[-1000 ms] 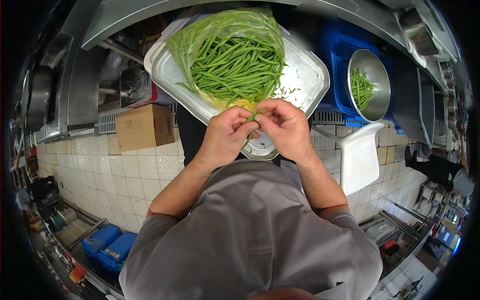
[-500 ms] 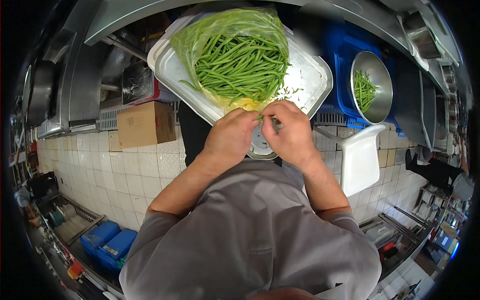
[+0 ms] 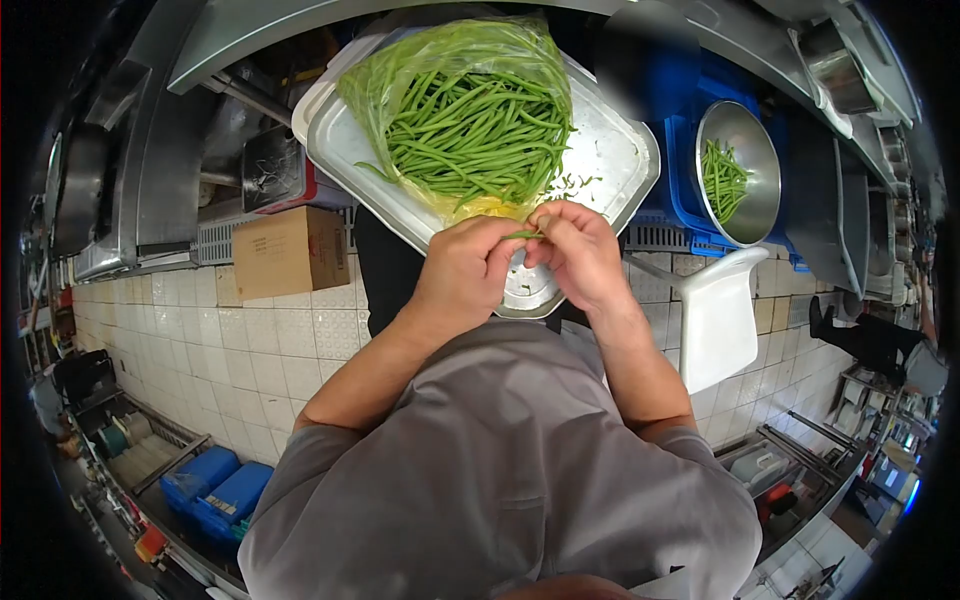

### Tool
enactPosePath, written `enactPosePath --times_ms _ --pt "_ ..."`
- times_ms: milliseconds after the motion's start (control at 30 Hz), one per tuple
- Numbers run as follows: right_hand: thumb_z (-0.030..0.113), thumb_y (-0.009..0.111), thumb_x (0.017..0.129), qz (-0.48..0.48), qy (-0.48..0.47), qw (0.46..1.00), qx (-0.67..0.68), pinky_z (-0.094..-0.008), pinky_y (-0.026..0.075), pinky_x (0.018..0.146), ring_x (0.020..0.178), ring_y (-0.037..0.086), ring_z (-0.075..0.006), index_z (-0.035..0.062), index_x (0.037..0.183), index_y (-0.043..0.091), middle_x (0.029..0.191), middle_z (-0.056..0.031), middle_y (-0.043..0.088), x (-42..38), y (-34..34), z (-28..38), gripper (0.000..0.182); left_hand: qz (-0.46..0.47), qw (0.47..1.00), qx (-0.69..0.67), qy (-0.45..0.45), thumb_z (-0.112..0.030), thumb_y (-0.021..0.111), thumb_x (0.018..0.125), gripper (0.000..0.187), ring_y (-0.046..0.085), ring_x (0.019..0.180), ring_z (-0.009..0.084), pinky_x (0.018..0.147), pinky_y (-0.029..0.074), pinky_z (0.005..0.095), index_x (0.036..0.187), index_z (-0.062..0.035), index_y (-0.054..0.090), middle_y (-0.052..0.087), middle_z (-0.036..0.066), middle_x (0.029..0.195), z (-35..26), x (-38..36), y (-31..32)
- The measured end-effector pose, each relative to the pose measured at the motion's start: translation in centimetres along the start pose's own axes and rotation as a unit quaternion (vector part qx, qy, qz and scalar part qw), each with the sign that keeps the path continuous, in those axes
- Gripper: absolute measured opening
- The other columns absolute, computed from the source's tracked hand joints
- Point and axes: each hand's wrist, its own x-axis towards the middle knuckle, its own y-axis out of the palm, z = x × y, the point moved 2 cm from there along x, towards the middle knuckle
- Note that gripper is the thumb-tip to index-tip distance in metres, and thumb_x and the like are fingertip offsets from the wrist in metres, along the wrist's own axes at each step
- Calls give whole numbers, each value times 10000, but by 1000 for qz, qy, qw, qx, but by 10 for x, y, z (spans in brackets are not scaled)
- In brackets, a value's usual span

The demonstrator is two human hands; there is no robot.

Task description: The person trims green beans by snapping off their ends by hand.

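Observation:
My left hand (image 3: 463, 262) is closed on a green bean (image 3: 521, 235) at the near corner of a metal tray (image 3: 345, 139). Pinched at the bean's right end are the fingers of my right hand (image 3: 580, 252). Just beyond both hands, an open clear plastic bag (image 3: 378, 75) full of green beans (image 3: 480, 130) lies on the tray. Small bean trimmings (image 3: 574, 186) are scattered right of the bag.
On the right, a steel bowl (image 3: 765, 170) with some beans stands in a blue crate (image 3: 680, 170). A white stool (image 3: 722, 325) is below it. A cardboard box (image 3: 290, 252) sits on the floor at left. Another person (image 3: 870, 340) is at far right.
More of the bean now shows between my hands. My right hand has turned slightly, its fingers drawn together at the bean's end. The view has shifted a little.

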Motion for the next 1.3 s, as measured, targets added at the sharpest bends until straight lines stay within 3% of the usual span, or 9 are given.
enactPosePath --times_ms 100,233,467,833,867,933,1033,1233,1300 --pt "56 657 942 15 -91 966 -241 -305 562 651 727 687 -165 -35 1001 687 856 -69 703 -11 -1 13 112 16 998 15 -51 -36 701 894 123 714 829 338 742 550 375 1005 16 705 728 193 935 4 -1 -5" --pt "33 700 877 44 -242 814 -527 -351 560 674 733 701 -261 -4 1019 706 874 -125 714 -22 14 36 146 26 999 33 -14 -28 692 896 127 704 816 359 731 549 391 1016 15 706 720 196 910 5 -2 -1" --pt "13 686 842 19 -313 779 -544 -417 555 720 784 687 -364 12 1003 692 890 -181 699 -24 14 23 161 51 998 39 -8 -62 682 898 117 684 838 412 745 542 458 992 7 696 701 218 885 12 -3 4" --pt "-19 701 819 4 -328 745 -581 -400 539 632 668 661 -310 33 921 656 791 -144 663 -15 14 16 123 34 998 48 23 -64 698 875 122 666 857 411 767 528 483 975 5 685 688 201 887 20 -6 6" --pt "-12 689 834 -27 -327 759 -562 -376 534 625 656 662 -249 21 919 650 771 -128 651 -15 16 14 99 26 998 39 30 -59 704 875 121 673 847 403 756 534 469 978 2 693 695 197 890 16 -4 5" --pt "-1 618 934 -72 -142 930 -332 -257 499 605 673 610 -77 -9 962 636 767 -12 643 -6 2 -2 34 12 999 20 29 -51 712 876 116 689 828 382 736 544 438 981 -3 706 708 190 895 10 0 3" --pt "15 635 950 -6 -100 978 -182 -244 508 618 693 623 -77 -30 1002 649 797 -7 666 -1 -5 0 70 5 1000 -14 -16 -55 679 902 116 681 842 382 757 540 444 1010 -16 697 706 183 903 8 2 3" --pt "0 691 865 24 -308 759 -573 -328 543 649 694 683 -218 11 997 691 795 -128 676 -19 8 29 133 21 999 38 4 -59 689 908 123 676 849 381 758 541 436 1018 -4 693 708 177 927 10 1 7" --pt "24 675 894 -26 -303 798 -520 -348 545 607 683 669 -173 8 968 672 768 -104 653 -18 10 20 76 8 999 36 6 -60 694 906 129 676 852 380 759 542 435 1021 -2 692 708 177 934 9 2 11"
